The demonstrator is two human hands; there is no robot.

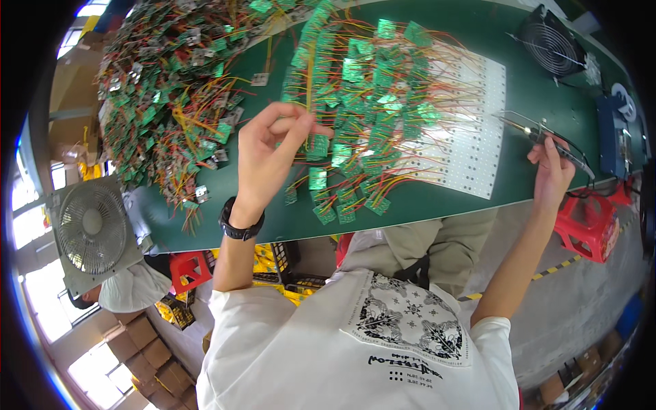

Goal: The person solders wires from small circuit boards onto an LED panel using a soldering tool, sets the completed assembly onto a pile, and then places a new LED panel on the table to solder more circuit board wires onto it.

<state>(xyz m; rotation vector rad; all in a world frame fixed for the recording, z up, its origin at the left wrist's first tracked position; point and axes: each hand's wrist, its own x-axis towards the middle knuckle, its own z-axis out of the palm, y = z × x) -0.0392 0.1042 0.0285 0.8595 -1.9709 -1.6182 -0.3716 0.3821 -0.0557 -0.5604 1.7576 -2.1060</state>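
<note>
My left hand (pixel 273 147), with a black watch on its wrist, is closed in a pinch over the rows of boards. Its fingertips meet at the upper edge of a small green circuit board (pixel 316 147); what lies between them is too small to make out. Several more green circuit boards (pixel 352 71) with red and yellow wires lie in rows, the wires reaching over a white perforated sheet (pixel 484 160). At the right, my right hand (pixel 552 171) grips a soldering iron (pixel 562 147), its thin tip pointing left above the sheet's right edge.
A big heap of wired boards (pixel 164 102) covers the left of the green table (pixel 273 217). A black fan (pixel 552 42) and a blue box-shaped unit (pixel 613 133) stand at the right. Beyond the table are a grey fan (pixel 92 222), red stools (pixel 589 229) and a person (pixel 133 287).
</note>
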